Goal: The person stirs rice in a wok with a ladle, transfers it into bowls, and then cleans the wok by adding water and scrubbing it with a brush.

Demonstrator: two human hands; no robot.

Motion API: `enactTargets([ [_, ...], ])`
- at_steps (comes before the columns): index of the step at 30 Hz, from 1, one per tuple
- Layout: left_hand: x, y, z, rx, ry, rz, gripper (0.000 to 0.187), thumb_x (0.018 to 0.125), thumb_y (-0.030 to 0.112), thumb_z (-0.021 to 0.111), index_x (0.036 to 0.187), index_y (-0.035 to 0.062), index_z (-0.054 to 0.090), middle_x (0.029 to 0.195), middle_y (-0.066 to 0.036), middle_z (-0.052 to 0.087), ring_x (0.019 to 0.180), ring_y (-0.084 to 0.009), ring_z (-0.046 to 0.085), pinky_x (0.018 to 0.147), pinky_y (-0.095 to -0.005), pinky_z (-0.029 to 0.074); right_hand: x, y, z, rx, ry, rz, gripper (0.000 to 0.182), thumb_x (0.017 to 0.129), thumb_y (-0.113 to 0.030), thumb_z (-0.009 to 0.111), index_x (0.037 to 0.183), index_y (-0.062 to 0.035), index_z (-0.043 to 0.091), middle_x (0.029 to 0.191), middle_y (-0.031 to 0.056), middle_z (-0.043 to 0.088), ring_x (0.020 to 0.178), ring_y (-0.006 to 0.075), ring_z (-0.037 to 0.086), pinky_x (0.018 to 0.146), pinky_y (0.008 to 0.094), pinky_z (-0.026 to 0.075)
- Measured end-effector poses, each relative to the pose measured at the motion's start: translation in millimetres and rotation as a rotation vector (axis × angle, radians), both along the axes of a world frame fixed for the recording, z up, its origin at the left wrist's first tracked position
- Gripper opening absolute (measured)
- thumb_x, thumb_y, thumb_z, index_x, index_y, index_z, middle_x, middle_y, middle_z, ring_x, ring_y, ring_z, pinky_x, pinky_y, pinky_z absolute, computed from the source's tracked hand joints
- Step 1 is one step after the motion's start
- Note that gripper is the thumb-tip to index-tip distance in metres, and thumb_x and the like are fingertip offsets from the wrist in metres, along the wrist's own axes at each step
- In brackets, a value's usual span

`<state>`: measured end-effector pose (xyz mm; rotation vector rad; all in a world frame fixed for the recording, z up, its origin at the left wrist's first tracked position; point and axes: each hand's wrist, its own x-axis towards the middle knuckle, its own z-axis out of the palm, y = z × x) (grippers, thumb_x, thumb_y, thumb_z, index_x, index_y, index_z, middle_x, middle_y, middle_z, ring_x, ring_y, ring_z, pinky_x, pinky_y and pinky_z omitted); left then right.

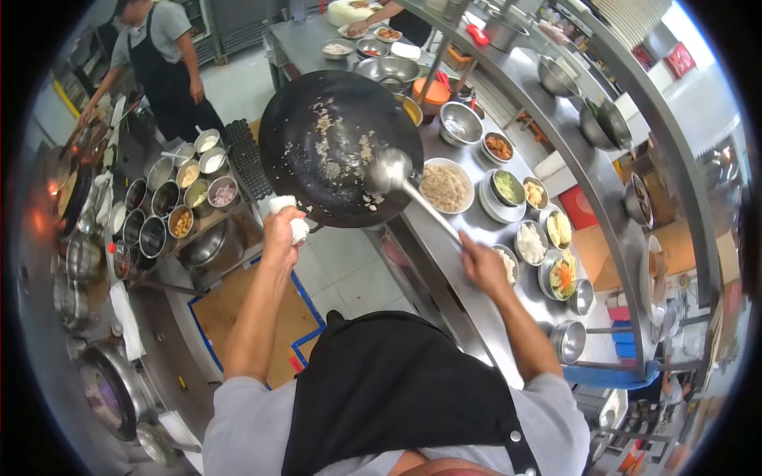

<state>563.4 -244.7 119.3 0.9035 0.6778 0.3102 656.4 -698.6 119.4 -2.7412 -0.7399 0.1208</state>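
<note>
My left hand (279, 236) is closed round a folded white cloth (299, 229) at the near left edge of a large black wok (290, 147). The wok is held up and tilted, its inside facing me, with pale food bits (329, 155) scattered over it. My right hand (482, 263) grips the long handle of a metal ladle (389, 170). The ladle's bowl is over the right part of the wok. Just right of the wok, a bowl of light brown food (446, 187), perhaps fried rice, stands on the steel counter (475, 311).
Several bowls of chopped food, one holding green pieces (508, 187), line the right counter beneath a steel shelf (548, 95). At left, metal containers (165, 197) crowd a stand beside the stove. A person in a dark apron (165, 71) works there; another person's hand (357, 29) reaches over the far table.
</note>
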Motion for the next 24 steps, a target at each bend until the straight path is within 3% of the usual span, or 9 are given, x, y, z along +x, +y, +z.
enactTargets([
  [2, 7.0, -21.5, -1.7, 0.028, 0.004, 0.036, 0.009, 0.079, 0.004, 0.065, 0.080, 0.0092, 0.058, 0.066, -0.002, 0.057, 0.048, -0.0139, 0.055, 0.037, -0.0306, 0.037, 47.6, 39.7, 45.2, 0.070, 0.101, -0.030, 0.057, 0.094, -0.018, 0.065, 0.150, -0.0159, 0.055, 0.108, 0.0294, 0.071, 0.100, 0.0465, 0.069, 0.087, 0.0535, 0.054],
  [4, 19.0, -46.3, -3.8, 0.041, -0.020, 0.112, 0.010, 0.078, 0.003, 0.065, 0.081, 0.0084, 0.058, 0.068, -0.002, 0.057, 0.048, -0.0143, 0.056, 0.037, -0.0303, 0.037, 86.7, 73.9, 49.0, 0.307, -0.011, 0.042, 0.058, 0.094, -0.020, 0.065, 0.150, -0.0135, 0.053, 0.115, 0.0311, 0.069, 0.109, 0.0471, 0.067, 0.096, 0.0497, 0.052],
  [6, 32.5, -70.2, -2.9, 0.079, -0.041, 0.177, 0.015, 0.076, 0.002, 0.066, 0.089, 0.0079, 0.060, 0.072, -0.002, 0.058, 0.049, -0.0152, 0.056, 0.037, -0.0312, 0.037, 100.6, 101.9, 41.6, 0.199, 0.061, -0.051, 0.058, 0.097, -0.020, 0.060, 0.153, -0.0157, 0.049, 0.114, 0.0312, 0.069, 0.105, 0.0474, 0.067, 0.094, 0.0533, 0.051],
  [9, 51.0, -91.9, -2.5, 0.107, -0.078, 0.236, 0.022, 0.075, 0.001, 0.066, 0.096, 0.0071, 0.061, 0.075, -0.002, 0.059, 0.051, -0.0163, 0.057, 0.039, -0.0314, 0.040, 77.3, 59.9, -21.2, 0.296, 0.036, -0.022, 0.058, 0.098, -0.021, 0.059, 0.154, -0.0189, 0.048, 0.108, 0.0297, 0.071, 0.100, 0.0465, 0.068, 0.090, 0.0549, 0.052],
  [12, 65.8, -105.0, -9.0, 0.098, -0.121, 0.275, 0.024, 0.075, 0.001, 0.066, 0.098, 0.0067, 0.062, 0.078, -0.002, 0.061, 0.053, -0.0159, 0.058, 0.040, -0.0313, 0.040, 57.1, -42.9, -43.1, 0.144, 0.055, 0.065, 0.059, 0.097, -0.023, 0.060, 0.155, -0.0221, 0.048, 0.096, 0.0261, 0.071, 0.092, 0.0452, 0.068, 0.083, 0.0534, 0.054],
  [15, 65.1, -124.5, 5.1, 0.122, -0.034, 0.315, 0.023, 0.075, 0.002, 0.066, 0.096, 0.0073, 0.061, 0.078, -0.002, 0.061, 0.053, -0.0158, 0.058, 0.040, -0.0316, 0.041, 88.0, -94.3, -16.7, 0.071, -0.026, 0.145, 0.060, 0.096, -0.023, 0.061, 0.155, -0.0229, 0.048, 0.091, 0.0239, 0.070, 0.087, 0.0442, 0.068, 0.080, 0.0528, 0.055],
  [16, 68.5, -135.2, 10.0, 0.124, -0.045, 0.381, 0.013, 0.077, 0.004, 0.066, 0.088, 0.0076, 0.060, 0.071, -0.002, 0.060, 0.050, -0.0152, 0.057, 0.035, -0.0308, 0.036, 106.1, -96.2, 5.6, 0.022, -0.045, 0.144, 0.061, 0.096, -0.022, 0.061, 0.155, -0.0231, 0.047, 0.091, 0.0233, 0.070, 0.086, 0.0438, 0.068, 0.079, 0.0527, 0.055],
  [20, 72.9, -161.1, 1.6, 0.101, -0.004, 0.397, 0.013, 0.077, 0.005, 0.067, 0.088, 0.0080, 0.060, 0.067, -0.002, 0.058, 0.048, -0.0159, 0.056, 0.035, -0.0304, 0.035, 163.1, -25.1, 51.7, 0.079, -0.056, 0.117, 0.058, 0.096, -0.021, 0.059, 0.153, -0.0199, 0.049, 0.089, 0.0216, 0.070, 0.084, 0.0426, 0.069, 0.075, 0.0540, 0.053],
  [24, 82.7, -174.7, -14.5, 0.048, -0.011, 0.429, 0.028, 0.073, 0.002, 0.068, 0.099, 0.0081, 0.059, 0.079, -0.004, 0.062, 0.053, -0.0175, 0.059, 0.037, -0.0314, 0.038, 188.2, 3.1, -1.0, 0.095, -0.079, 0.134, 0.057, 0.098, -0.022, 0.058, 0.154, -0.0212, 0.048, 0.090, 0.0234, 0.070, 0.087, 0.0432, 0.069, 0.077, 0.0547, 0.053],
])
